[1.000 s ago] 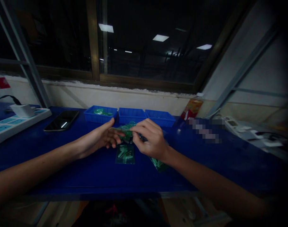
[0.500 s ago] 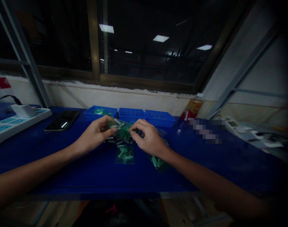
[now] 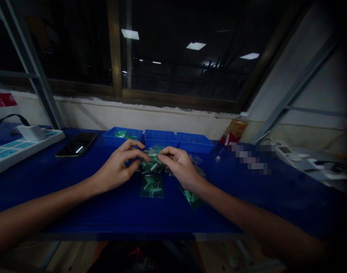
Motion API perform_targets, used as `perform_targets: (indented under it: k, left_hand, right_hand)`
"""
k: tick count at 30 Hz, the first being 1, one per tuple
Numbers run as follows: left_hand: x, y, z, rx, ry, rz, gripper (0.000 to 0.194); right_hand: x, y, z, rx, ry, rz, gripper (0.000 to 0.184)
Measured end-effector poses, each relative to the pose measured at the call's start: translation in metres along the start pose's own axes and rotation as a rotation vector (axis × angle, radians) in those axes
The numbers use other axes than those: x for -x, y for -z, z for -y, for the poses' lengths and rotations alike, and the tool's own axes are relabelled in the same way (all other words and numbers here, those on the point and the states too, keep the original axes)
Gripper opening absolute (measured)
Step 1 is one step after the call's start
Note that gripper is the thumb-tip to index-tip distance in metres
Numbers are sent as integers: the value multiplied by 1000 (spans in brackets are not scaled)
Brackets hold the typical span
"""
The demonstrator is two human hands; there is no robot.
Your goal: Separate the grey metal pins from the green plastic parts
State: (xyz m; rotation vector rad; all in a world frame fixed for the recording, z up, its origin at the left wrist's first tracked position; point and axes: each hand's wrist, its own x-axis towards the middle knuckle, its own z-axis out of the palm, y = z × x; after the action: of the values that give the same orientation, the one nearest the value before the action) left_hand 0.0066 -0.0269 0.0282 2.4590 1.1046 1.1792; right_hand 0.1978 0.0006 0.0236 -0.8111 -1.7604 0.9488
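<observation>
A small clear green-tinted plastic bag [image 3: 153,163] with pale plugs inside is at the middle of the table. My right hand [image 3: 181,167] pinches the bag's upper right edge between thumb and fingers. Beside the bag's left side is my left hand [image 3: 123,163], its fingers bent but apart, with fingertips close to or touching the plastic. A second bag [image 3: 152,186], holding green plugs and screws, lies flat just in front. Another green bag [image 3: 192,198] lies partly under my right wrist. More clear bags [image 3: 196,160] are partly hidden behind my right hand.
Along the back stand three blue bins [image 3: 161,138]; the left one holds green bags. A phone [image 3: 76,145] and a white power strip [image 3: 28,146] lie on the left. At the back right are a bottle [image 3: 235,131] and another power strip [image 3: 304,163].
The left hand's fingers have come off the bag and spread. The bag has shifted slightly right and down, with the right hand still pinching it. The view has moved a little.
</observation>
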Motion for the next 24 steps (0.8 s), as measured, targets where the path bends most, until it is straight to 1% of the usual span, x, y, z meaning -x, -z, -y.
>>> perform_targets:
  k: [1, 3, 6, 8, 10, 12, 14, 16, 18, 19, 21, 23, 24]
  left_hand:
    - [0, -1, 1, 26, 46, 22, 20]
    - [-1, -2, 3, 111, 153, 72, 18]
    - [-2, -3, 1, 354, 346, 148, 26]
    - [-3, -3, -2, 564, 482, 159, 38]
    - [-3, -2, -4, 731, 579, 139, 40]
    - [-3, -2, -5, 814, 617, 131, 31]
    - [-4, -3, -4, 835, 611, 138, 20]
    - [-5, -4, -1, 827, 593, 131, 17]
    - [-6, -5, 1, 792, 555, 101, 16]
    - [-6, -5, 3, 754, 520, 78, 16]
    - [-5, -5, 5, 605, 406, 12, 13]
    - [-4, -3, 5, 344, 241, -77, 10]
    - [-2, -2, 4, 201, 145, -116, 8]
  right_hand:
    - [-1, 2, -2, 95, 67, -54, 12]
    - [-3, 7, -4, 294, 247, -141, 10]
    - [-2, 12, -3, 480, 498, -182, 9]
    - [1, 13, -2, 558, 639, -168, 13]
    - [4, 12, -2, 645, 777, -122, 16]
    - [6, 12, -2, 730, 883, -65, 19]
    - [7, 12, -3, 786, 930, -26, 20]
    - [7, 11, -4, 800, 902, -19, 20]
    - [6, 9, -3, 758, 790, -36, 20]
    - [6, 8, -3, 715, 699, -45, 20]
    - [4, 5, 0, 582, 462, -39, 18]
    - [3, 2, 2, 398, 187, 40, 18]
    - [2, 2, 3, 293, 55, 99, 24]
